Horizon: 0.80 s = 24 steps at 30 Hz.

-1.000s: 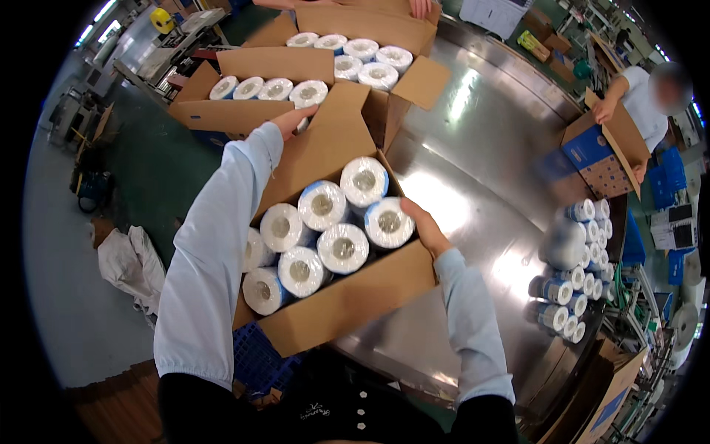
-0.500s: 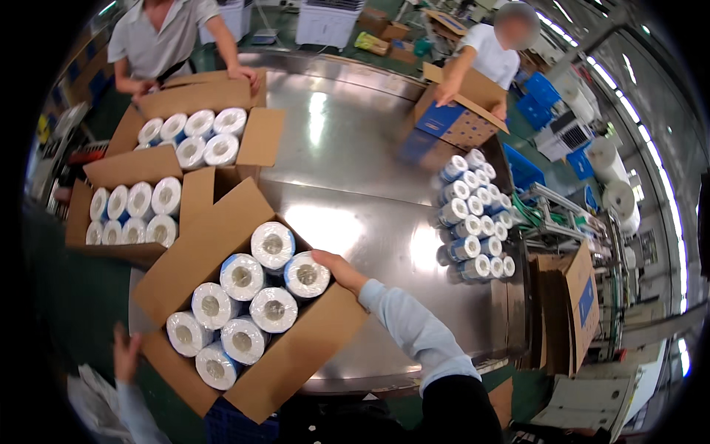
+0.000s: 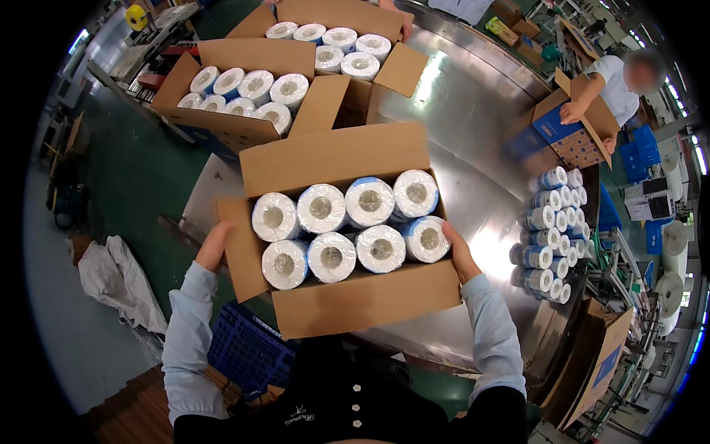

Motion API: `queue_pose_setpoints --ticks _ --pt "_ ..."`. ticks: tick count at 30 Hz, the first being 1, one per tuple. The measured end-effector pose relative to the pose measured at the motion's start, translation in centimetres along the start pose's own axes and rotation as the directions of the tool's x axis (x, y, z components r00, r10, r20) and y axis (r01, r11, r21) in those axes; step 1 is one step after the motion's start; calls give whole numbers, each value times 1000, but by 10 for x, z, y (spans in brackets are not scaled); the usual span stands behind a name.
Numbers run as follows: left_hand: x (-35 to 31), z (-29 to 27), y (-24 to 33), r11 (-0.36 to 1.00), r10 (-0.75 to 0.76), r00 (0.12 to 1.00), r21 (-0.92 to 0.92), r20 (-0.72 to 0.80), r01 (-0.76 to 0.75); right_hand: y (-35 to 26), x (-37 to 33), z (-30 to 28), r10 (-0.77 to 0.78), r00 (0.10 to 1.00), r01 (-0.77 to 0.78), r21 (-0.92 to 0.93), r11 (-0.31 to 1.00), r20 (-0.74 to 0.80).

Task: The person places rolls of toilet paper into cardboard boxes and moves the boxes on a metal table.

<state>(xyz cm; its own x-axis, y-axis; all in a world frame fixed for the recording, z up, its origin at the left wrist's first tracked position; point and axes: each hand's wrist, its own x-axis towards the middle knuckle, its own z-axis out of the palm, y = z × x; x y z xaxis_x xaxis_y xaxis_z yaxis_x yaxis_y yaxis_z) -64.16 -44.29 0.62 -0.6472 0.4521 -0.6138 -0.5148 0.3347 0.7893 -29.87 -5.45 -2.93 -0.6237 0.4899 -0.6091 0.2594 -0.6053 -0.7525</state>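
Note:
An open cardboard box [image 3: 347,303] stands right before me at the metal table's near edge, its flaps folded out. Two rows of wrapped white paper rolls [image 3: 330,255] fill it, their hollow cores facing up. My left hand [image 3: 215,244] grips the box at its left end, by the short flap, with the fingers partly hidden behind it. At the right end my right hand [image 3: 461,250] holds the box wall, thumb at the rim beside the corner roll and the other fingers out of sight.
Two more open boxes of rolls, a nearer box [image 3: 248,122] and a farther box [image 3: 347,15], stand back left. Standing rolls [image 3: 551,229] cluster on the table's right. A co-worker [image 3: 592,103] handles a blue-printed box [image 3: 566,129]. A blue crate [image 3: 244,348] sits below my left forearm.
My left hand has come from beside the box onto its left end. The right hand has stayed at the right end. The box now lies straighter before me, and my view has turned.

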Motion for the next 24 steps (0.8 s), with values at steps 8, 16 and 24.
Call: queue_pose_setpoints --ticks 8,16,24 --pt "0 99 2 1000 -19 943 -8 332 23 44 -83 -77 41 982 7 250 968 -186" --pt "-26 193 -17 976 143 771 41 620 -214 5 -128 -134 -890 455 -115 -993 -14 -40" --pt "-16 253 -48 989 97 721 12 686 -145 1 -110 -87 -682 725 9 -991 -132 98"
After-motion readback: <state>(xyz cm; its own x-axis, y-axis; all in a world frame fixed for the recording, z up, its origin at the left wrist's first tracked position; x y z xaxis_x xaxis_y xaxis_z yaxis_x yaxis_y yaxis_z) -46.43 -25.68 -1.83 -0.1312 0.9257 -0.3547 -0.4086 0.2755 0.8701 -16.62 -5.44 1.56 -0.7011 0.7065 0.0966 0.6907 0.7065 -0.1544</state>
